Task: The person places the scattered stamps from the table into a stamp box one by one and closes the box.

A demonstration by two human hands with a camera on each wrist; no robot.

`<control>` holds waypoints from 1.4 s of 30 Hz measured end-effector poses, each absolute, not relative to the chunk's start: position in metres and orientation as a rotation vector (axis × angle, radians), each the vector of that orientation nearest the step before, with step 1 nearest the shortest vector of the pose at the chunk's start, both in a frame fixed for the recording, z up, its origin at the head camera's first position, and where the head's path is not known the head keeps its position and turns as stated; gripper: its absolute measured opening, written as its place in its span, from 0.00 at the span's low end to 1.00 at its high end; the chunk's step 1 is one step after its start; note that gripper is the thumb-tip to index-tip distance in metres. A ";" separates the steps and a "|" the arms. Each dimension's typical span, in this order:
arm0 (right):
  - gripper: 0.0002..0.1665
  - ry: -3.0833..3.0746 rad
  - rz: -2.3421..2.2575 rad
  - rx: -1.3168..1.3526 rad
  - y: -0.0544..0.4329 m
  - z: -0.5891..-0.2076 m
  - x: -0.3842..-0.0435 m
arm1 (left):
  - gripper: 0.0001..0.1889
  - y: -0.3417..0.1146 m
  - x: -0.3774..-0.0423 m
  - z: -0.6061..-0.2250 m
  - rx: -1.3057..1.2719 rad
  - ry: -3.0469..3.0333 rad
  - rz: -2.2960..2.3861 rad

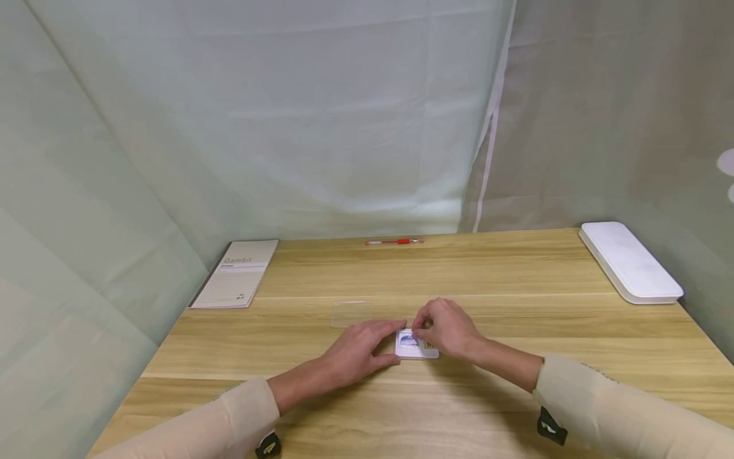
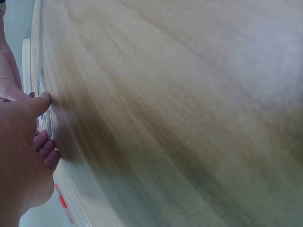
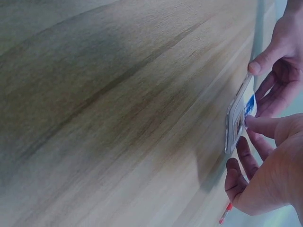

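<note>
A small flat clear-and-white card holder [image 1: 417, 357] lies on the table with a small picture card [image 1: 408, 340] in blue and white on it. My left hand [image 1: 362, 350] holds the holder at its left end, thumb at the near corner and forefinger at the far one. Over the card my right hand [image 1: 447, 328] has thumb and forefinger brought together, pinching at the card's edge; its fingers hide part of the card. In the right wrist view the holder's transparent rim [image 3: 229, 124] shows beneath the right thumb. A clear plastic rectangle [image 1: 351, 313] lies just behind my left hand.
A notepad [image 1: 236, 274] lies at the table's left edge. Along the back edge is a red pen [image 1: 395, 241]. A white rounded box [image 1: 631, 262] stands at the right. Hanging cloth [image 1: 344, 115] closes off the back and sides of the wooden table [image 1: 309, 274].
</note>
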State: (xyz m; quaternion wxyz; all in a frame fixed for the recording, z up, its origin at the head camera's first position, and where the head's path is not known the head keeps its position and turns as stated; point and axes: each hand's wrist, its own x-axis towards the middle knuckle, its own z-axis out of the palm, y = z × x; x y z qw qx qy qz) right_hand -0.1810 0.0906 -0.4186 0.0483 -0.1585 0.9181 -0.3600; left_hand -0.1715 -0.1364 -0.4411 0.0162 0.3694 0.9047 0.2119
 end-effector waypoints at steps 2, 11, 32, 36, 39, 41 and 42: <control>0.07 2.792 -1.105 -0.492 0.091 -0.419 -0.181 | 0.35 -0.136 -0.171 -0.441 1.144 2.812 0.657; 0.05 2.792 -1.103 -0.499 0.092 -0.419 -0.182 | 0.34 -0.136 -0.171 -0.442 1.136 2.818 0.649; 0.06 2.790 -1.121 -0.501 0.091 -0.420 -0.181 | 0.35 -0.136 -0.171 -0.442 1.129 2.820 0.649; 0.06 2.789 -1.119 -0.481 0.091 -0.419 -0.181 | 0.35 -0.136 -0.171 -0.441 1.127 2.821 0.645; 0.06 2.785 -1.119 -0.475 0.091 -0.419 -0.181 | 0.35 -0.135 -0.171 -0.441 1.123 2.820 0.646; 0.06 2.785 -1.118 -0.473 0.091 -0.418 -0.180 | 0.35 -0.135 -0.171 -0.441 1.121 2.819 0.646; 0.06 2.785 -1.117 -0.470 0.091 -0.418 -0.180 | 0.35 -0.135 -0.171 -0.441 1.120 2.818 0.647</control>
